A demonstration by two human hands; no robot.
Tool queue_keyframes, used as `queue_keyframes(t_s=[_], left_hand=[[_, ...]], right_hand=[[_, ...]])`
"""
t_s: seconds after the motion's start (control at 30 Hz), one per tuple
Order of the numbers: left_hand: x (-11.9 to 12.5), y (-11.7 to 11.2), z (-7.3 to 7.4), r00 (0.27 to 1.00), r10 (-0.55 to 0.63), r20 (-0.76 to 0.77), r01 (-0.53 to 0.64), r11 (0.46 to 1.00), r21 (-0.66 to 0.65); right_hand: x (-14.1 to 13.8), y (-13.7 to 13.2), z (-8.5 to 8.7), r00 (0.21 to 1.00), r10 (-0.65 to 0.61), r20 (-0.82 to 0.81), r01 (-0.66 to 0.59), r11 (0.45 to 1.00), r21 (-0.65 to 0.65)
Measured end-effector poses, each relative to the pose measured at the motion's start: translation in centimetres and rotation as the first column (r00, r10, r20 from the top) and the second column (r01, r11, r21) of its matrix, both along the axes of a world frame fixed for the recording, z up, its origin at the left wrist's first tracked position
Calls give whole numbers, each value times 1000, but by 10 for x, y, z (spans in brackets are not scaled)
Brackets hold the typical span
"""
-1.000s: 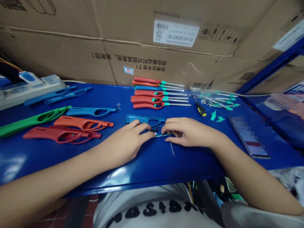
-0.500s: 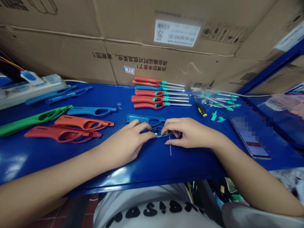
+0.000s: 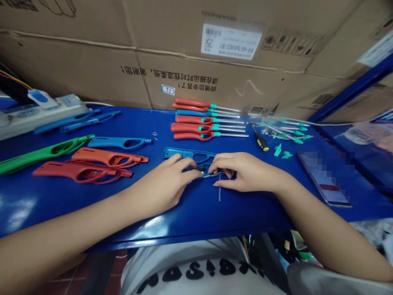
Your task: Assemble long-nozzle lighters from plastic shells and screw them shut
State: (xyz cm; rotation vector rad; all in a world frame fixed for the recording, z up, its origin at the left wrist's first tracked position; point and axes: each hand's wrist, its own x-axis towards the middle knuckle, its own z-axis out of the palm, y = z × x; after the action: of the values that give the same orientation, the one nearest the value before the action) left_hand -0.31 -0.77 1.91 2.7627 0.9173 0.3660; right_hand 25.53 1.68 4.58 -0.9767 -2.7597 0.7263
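Note:
My left hand (image 3: 170,182) and my right hand (image 3: 245,172) meet over a blue lighter shell half (image 3: 211,175), mostly hidden beneath my fingers. Thumb and fingertips of the left hand press on its left part, over a small dark piece. The right fingers are curled in a pinch at its other end, where a thin pale tube (image 3: 220,193) sticks out toward me. Just behind lies the matching open blue shell half (image 3: 178,153), hollow side up. Farther back is a row of long-necked gas lighters (image 3: 193,120) with red, orange and blue handles and metal rods.
On the left lie green (image 3: 46,155), orange (image 3: 104,157) and red (image 3: 61,171) lighter shells, near a power strip (image 3: 18,119). To the right are a screwdriver (image 3: 260,141), metal rods with green parts (image 3: 285,131), green triggers (image 3: 277,150) and a phone (image 3: 322,180). Cardboard boxes (image 3: 172,41) wall the back.
The view has shifted very slightly. Both hands keep nearly the same place and grip on the blue shell half.

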Motion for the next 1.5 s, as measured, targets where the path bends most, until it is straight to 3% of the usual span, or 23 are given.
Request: queue_keyframes(t_s=[0.5,0.6,0.67,0.7,0.73,0.77,0.83,0.9,0.97,1.1,1.2,1.37,1.5], left_hand=[[0,0,-2,1000,-9,0,9,1000,-12],[0,0,-2,1000,-6,-5,6,1000,-11],[0,1,-1,1000,-1,-13,1,1000,-7],[0,1,-1,1000,0,-17,0,1000,-4],[-1,1,-1,1000,0,-21,0,1000,-1],[-1,1,-1,1000,-1,-25,1,1000,3],[-1,1,-1,999,-4,-36,4,1000,16],[-2,1,-2,999,-6,-49,8,999,34],[-3,1,-3,998,-7,-59,10,998,54],[-5,2,-4,998,-5,-59,10,996,89],[-7,3,-5,999,-17,-45,23,992,121],[-7,5,-6,999,-29,-21,32,988,153],[-6,6,-5,1000,-11,-7,12,991,137]], right_hand=[[-1,-1,2,999,39,22,-40,999,34],[2,0,1,997,55,-46,-53,998,23],[6,4,1,993,-11,-120,21,997,78],[9,8,1,984,-95,-151,116,983,140],[14,13,2,962,-211,-175,247,943,223],[21,20,2,915,-356,-191,401,862,311],[40,34,5,741,-626,-244,663,622,417],[64,47,7,542,-806,-238,800,408,441],[90,58,9,381,-913,-148,852,283,441],[130,69,10,222,-975,-9,903,202,381],[142,71,11,191,-979,64,922,202,331],[140,67,13,321,-923,212,919,357,165],[134,62,19,383,-912,146,914,397,82]])
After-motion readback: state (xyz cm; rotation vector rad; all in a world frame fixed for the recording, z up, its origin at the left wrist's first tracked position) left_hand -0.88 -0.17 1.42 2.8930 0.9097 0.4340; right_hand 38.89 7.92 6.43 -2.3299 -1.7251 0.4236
